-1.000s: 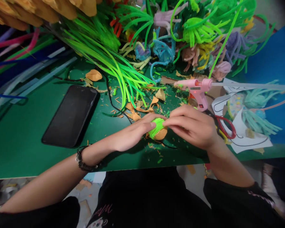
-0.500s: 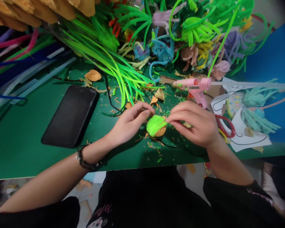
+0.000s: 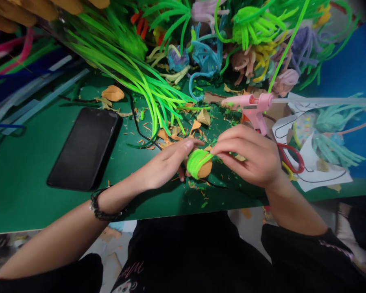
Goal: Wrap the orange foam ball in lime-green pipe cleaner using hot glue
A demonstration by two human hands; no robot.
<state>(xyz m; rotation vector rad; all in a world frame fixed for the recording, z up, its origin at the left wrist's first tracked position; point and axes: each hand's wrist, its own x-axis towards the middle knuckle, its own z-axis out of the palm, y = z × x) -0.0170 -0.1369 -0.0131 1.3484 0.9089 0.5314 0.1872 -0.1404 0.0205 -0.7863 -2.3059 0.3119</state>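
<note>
Near tabletop (image 3: 33,203) edge: small orange ball (image 3: 205,169), partly wrapped in lime pipe cleaner (image 3: 195,162), sits between both hands. Left hand (image 3: 163,165) cups it from the left, fingers loosely curled against it. Right hand (image 3: 250,156) pinches the pipe cleaner's free end, which runs rightward from the ball. Beyond: phone (image 3: 83,148), pink glue gun (image 3: 253,108), red scissors (image 3: 289,156), pipe cleaner pile (image 3: 146,81).

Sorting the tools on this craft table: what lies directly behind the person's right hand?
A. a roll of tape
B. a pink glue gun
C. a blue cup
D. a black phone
B: the pink glue gun lies on the green table just beyond the right hand; the phone lies far left.
</note>
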